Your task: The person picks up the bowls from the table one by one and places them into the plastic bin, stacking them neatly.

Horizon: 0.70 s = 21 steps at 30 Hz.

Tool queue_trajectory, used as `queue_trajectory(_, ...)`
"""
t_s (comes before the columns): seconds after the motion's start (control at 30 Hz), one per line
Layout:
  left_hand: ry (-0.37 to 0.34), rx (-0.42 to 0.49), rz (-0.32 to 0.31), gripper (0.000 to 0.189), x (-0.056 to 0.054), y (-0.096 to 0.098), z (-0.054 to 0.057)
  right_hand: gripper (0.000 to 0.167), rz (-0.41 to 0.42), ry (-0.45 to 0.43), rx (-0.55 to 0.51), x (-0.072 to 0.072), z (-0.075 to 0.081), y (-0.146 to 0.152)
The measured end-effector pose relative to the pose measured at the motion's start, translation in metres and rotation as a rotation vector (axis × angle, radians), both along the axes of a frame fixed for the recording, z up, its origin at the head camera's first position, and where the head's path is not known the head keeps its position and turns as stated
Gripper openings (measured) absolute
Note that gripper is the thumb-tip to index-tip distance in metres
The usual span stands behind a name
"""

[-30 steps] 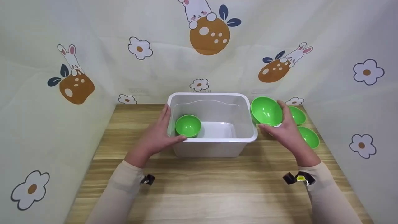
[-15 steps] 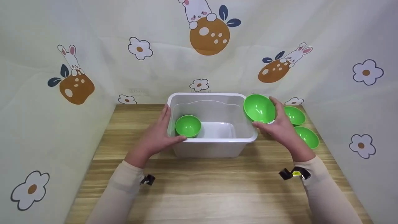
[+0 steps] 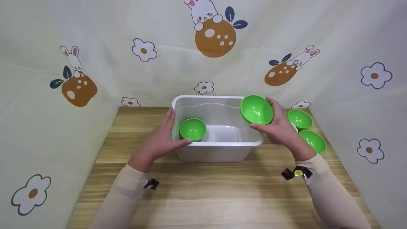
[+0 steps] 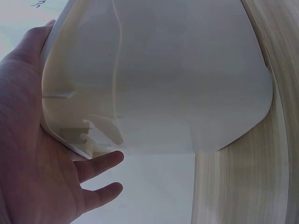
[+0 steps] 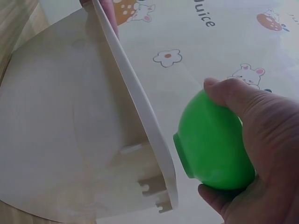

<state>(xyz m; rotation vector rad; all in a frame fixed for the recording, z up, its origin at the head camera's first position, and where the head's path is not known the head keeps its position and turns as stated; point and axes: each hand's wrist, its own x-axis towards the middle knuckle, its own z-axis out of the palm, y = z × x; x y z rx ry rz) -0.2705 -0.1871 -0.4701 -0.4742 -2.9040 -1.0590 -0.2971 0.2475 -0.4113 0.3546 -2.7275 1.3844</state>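
Observation:
My right hand grips a green bowl by its side and rim, thumb at the front. The bowl is tilted, its hollow facing me, over the right rim of a white plastic bin in the head view. In the right wrist view the same green bowl shows its outside and foot ring beside the bin's rim. My left hand rests at the bin's left front corner, thumb on the front rim, fingers straight along the left side. Inside the bin, at left, sits another green bowl.
Two more green bowls, one behind and one in front, stand on the wooden table at right. A white edge peeks out beside my right hand. Printed cloth walls in the back and sides.
My right hand has carried the green bowl leftward, from beside the bin to over its right rim. My left hand and the bin have stayed in place.

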Motion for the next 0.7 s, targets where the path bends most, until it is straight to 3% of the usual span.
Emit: queue_trajectory(0.7,0.01,-0.003,-0.004,0.143,0.0,0.0,0.001,0.127,0.177,-0.061,0.038,-0.02,0.014,-0.029)
